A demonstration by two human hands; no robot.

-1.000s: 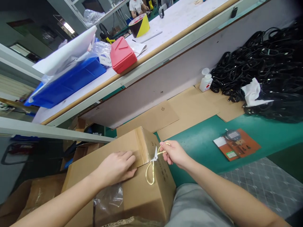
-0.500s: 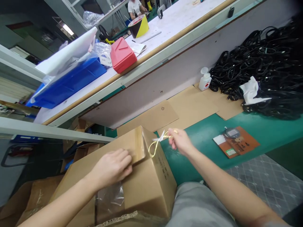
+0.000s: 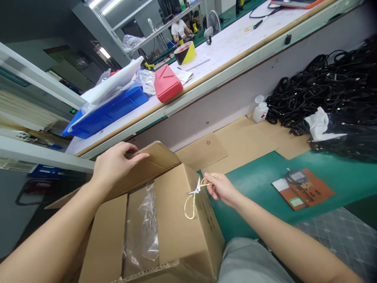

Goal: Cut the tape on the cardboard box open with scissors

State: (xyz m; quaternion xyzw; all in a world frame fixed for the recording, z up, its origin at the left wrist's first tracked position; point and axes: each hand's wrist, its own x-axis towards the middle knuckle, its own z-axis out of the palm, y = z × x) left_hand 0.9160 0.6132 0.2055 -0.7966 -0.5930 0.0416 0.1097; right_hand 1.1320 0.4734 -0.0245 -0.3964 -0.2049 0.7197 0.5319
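Observation:
A large cardboard box stands in front of me, its long far flap lifted. My left hand pinches the edge of that flap between thumb and fingers. Between the two shorter flaps, clear plastic film shows in the opening. Held by one handle loop in my right hand is a pair of gold-handled scissors. Their blades are spread apart, and the other loop hangs over the box's right corner.
A green table carries cardboard sheets, a white bottle, a heap of black cables and a dial gauge on a brown case. The shelf above holds a blue bin, a red case and striped tape. A person sits farther back.
My left hand has raised the far flap up and away, uncovering the shorter flaps and plastic film. The scissors have spread wider in my right hand. The view has tilted upward.

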